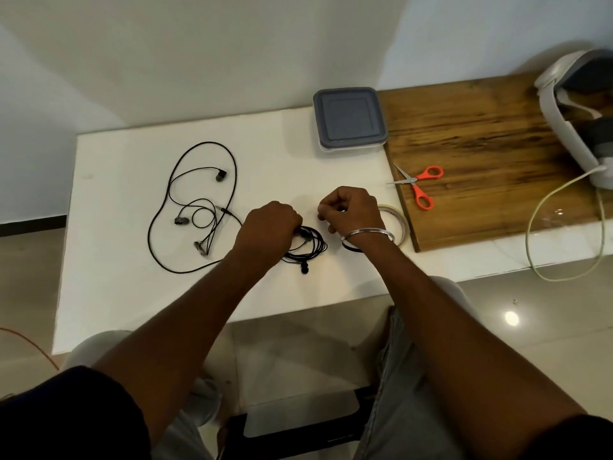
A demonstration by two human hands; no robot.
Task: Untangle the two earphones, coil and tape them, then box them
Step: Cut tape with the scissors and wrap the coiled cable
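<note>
A coiled black earphone (306,249) lies on the white table (132,293), and my left hand (268,227) grips its upper edge. My right hand (351,210) hovers just to the right with fingers curled and pinched together; whether it holds a piece of clear tape I cannot tell. The second earphone (199,207) sprawls loose and uncoiled at the left, its earbuds and plug lying inside the loops. A roll of clear tape (396,227) sits behind my right wrist. The grey-lidded box (348,119) stands shut at the table's far edge.
Orange-handled scissors (419,185) lie on the wooden board (497,144) to the right. A white headset (574,107) with a pale cable (544,207) occupies the far right. A wall runs behind the table; my knees are below its front edge.
</note>
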